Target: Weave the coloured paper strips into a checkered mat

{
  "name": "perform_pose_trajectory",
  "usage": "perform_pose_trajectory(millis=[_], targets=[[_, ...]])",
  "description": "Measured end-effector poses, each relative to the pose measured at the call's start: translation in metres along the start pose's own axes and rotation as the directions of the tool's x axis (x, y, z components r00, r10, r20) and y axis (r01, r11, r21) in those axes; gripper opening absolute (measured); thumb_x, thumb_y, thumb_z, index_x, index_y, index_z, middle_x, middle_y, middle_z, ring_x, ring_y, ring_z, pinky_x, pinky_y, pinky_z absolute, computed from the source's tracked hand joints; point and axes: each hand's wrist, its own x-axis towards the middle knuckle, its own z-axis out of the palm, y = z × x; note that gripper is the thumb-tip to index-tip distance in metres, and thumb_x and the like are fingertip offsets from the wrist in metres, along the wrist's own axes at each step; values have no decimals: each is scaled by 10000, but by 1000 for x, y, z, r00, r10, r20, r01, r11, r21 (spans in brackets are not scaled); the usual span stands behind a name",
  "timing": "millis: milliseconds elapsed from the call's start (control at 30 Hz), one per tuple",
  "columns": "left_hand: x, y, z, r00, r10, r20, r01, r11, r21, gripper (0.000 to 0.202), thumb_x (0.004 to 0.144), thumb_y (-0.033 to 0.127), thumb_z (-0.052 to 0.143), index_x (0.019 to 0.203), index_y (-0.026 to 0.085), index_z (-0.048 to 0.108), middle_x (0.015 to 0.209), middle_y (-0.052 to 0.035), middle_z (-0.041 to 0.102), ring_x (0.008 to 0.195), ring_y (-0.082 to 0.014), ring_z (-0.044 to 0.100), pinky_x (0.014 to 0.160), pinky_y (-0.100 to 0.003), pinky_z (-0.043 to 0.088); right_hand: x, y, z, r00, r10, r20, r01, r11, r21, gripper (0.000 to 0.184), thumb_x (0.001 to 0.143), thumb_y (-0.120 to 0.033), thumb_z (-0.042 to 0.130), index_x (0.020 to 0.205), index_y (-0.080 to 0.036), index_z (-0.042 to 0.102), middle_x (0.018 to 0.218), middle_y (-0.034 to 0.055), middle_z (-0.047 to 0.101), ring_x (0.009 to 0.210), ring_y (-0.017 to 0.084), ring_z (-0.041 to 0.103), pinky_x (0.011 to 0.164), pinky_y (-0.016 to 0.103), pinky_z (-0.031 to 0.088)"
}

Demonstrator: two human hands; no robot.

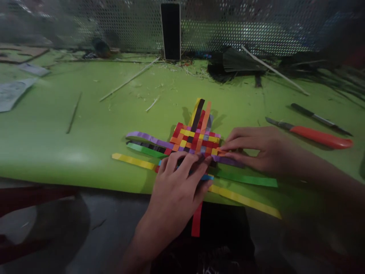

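A mat woven from coloured paper strips point(196, 139) lies on the green table point(85, 125) near its front edge. Loose strip ends stick out in purple, green, yellow, black, orange and red. My left hand point(178, 186) lies flat on the mat's near edge, its fingers stretched forward and pressing down on the strips. My right hand point(256, 150) comes in from the right. Its fingertips are pressed together on an orange strip end at the mat's right side. A red strip point(196, 220) hangs over the table's front edge below my left hand.
An orange-handled knife point(316, 135) and a dark pen-like tool point(316, 118) lie to the right. A black phone point(170, 30) stands against the perforated back wall. Thin sticks point(128, 80), scraps and a dark leaf bundle point(239, 62) lie at the back.
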Motion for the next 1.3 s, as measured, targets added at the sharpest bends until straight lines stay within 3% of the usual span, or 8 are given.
perform_pose_trajectory(millis=[300, 633, 800, 933, 1100, 1300], targets=[[-1, 1, -2, 999, -15, 46, 15, 1000, 15, 397, 1059, 353, 487, 1412, 194, 577, 1455, -50, 596, 1246, -319, 476, 999, -515, 458, -1, -3, -5, 997, -5, 80, 1, 999, 46, 227, 1013, -284, 552, 1052, -263, 775, 953, 65, 735, 836, 181, 690, 741, 301, 522], [0, 2, -2, 1000, -11, 29, 11, 1000, 2, 369, 1050, 337, 513, 1388, 215, 596, 1413, -43, 639, 1234, -318, 492, 993, -519, 460, -1, -2, -4, 997, -4, 81, 6, 1000, -22, 216, 999, -257, 552, 881, -229, 731, 922, 66, 729, 764, 168, 679, 681, 291, 490], [-1, 0, -1, 1000, 7, 30, -8, 999, 33, 385, 1049, 328, 513, 1413, 218, 577, 1415, -46, 630, 1229, -318, 483, 997, -515, 460, -1, 0, -1, 997, -12, 76, 12, 1000, 12, 200, 988, -243, 562, 886, -237, 734, 961, 53, 739, 772, 156, 681, 702, 287, 505], [-2, 0, -2, 997, 30, 75, -36, 996, 84, 438, 1054, 356, 493, 1469, 220, 521, 1461, -73, 579, 1236, -333, 478, 1021, -536, 454, -1, 0, -2, 998, 27, 57, -30, 998, 46, 183, 981, -277, 579, 918, -251, 749, 1000, 54, 748, 819, 166, 694, 732, 293, 524], [-2, 0, -3, 992, 71, 104, -88, 982, 168, 504, 1049, 424, 470, 1503, 206, 485, 1443, -133, 566, 1222, -370, 488, 997, -569, 460, -2, 0, 0, 998, 47, 50, -49, 998, 41, 208, 963, -261, 582, 818, -249, 731, 921, 40, 742, 766, 158, 680, 711, 293, 521], [5, -2, -8, 984, 60, 165, -90, 980, 177, 561, 1041, 508, 450, 1510, 199, 469, 1443, -140, 559, 1237, -374, 490, 1014, -574, 446, -2, 4, 6, 998, 44, 34, -46, 998, 47, 249, 958, -273, 565, 764, -236, 716, 876, 36, 734, 716, 145, 655, 656, 282, 501]])
